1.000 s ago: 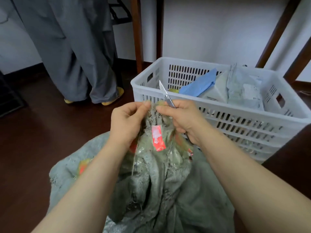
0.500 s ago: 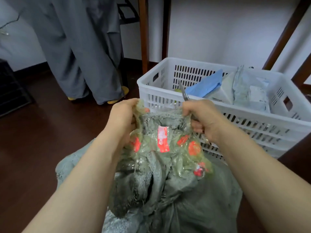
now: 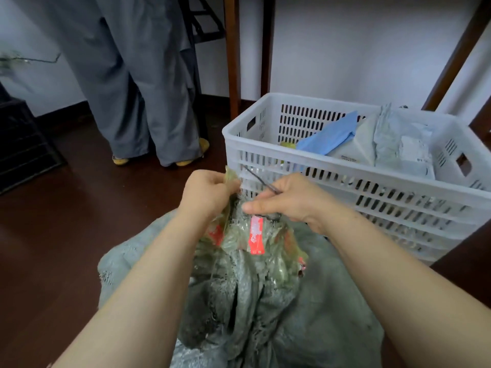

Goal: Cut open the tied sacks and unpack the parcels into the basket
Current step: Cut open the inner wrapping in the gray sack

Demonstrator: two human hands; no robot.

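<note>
grey trousers (image 3: 138,83), yellow slippers (image 3: 121,160), wooden legs (image 3: 231,54), black crate (image 3: 24,144)

Forearms, left hand (image 3: 210,193) and right hand (image 3: 288,201) are all bare.

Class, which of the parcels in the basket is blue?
The blue parcel, lying left of the pale grey parcels in the white basket; only its wrapping is blue.

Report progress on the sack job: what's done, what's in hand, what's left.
Done: a blue parcel and grey parcels already lie in the basket. In hand: the left hand grips the taped neck of the sack while the right hand holds the knife at it. Left: the neck looks gathered, so opening and emptying this sack remain.
</note>
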